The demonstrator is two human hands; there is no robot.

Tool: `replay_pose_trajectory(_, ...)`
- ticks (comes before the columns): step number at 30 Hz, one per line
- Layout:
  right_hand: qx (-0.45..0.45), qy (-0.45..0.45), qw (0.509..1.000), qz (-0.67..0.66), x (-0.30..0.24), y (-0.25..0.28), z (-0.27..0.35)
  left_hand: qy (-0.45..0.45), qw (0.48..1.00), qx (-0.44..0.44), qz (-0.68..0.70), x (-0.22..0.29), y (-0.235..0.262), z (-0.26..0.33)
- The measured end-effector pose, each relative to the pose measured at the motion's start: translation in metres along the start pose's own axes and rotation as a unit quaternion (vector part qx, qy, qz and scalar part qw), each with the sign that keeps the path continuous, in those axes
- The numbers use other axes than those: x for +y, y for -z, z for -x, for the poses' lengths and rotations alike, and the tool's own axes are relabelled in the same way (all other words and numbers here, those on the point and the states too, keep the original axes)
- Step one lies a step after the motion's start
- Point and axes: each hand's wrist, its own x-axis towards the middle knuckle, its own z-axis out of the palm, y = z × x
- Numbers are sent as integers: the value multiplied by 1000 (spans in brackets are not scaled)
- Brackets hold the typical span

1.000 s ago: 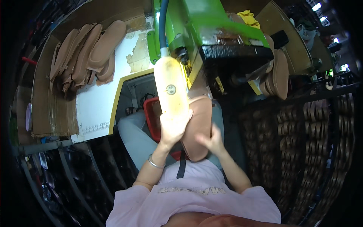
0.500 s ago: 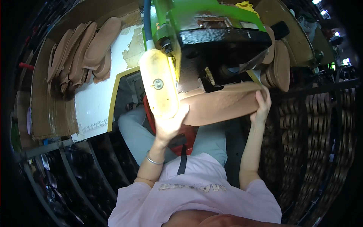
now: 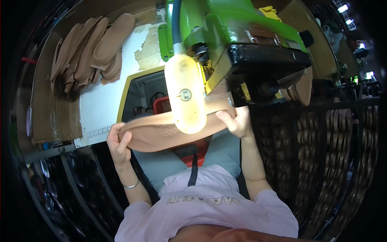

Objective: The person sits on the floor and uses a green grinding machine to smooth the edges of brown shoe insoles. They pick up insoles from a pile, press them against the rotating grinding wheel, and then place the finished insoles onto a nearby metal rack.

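A long tan shoe sole [image 3: 155,135] is stretched sideways over my lap, tilted so that one broad face shows. My left hand [image 3: 119,142] grips its left end, fingers behind and thumb in front. At the other end my right hand [image 3: 240,123] pinches the sole, thumb on the near face. A lit oblong lamp [image 3: 185,97] hangs in front of the sole and hides part of its middle. The sole's right end is beside the black head [image 3: 268,66] of a green machine [image 3: 238,28]. Whether they touch, I cannot tell.
Several tan soles [image 3: 90,52] are stacked on the white worktop [image 3: 96,107] at left, by a cardboard wall [image 3: 48,117]. More soles [image 3: 302,88] stand right of the machine. Racks of soles [image 3: 338,141] fill the right side; dark barred racks [image 3: 86,177] are at lower left.
The sole has shifted left, from under the machine's head to across my lap. My left hand has moved left to its far left end, and my right hand has come left with it.
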Motion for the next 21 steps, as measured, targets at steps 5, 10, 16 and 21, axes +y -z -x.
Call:
replay_pose_trajectory(5,1,-1,998,57,-9,-18,-8,103,992,-59,-37,-33,19,53)
replay_pose_trajectory(10,51,-16,996,74,-11,-26,-8,255,955,-105,-105,-84,-54,116)
replay_pose_trajectory(16,-39,-14,979,199,-51,38,-9,66,919,-312,-232,-87,-105,70)
replay_pose_trajectory(21,418,-56,900,113,-103,152,32,-280,895,124,-324,-40,-20,-121)
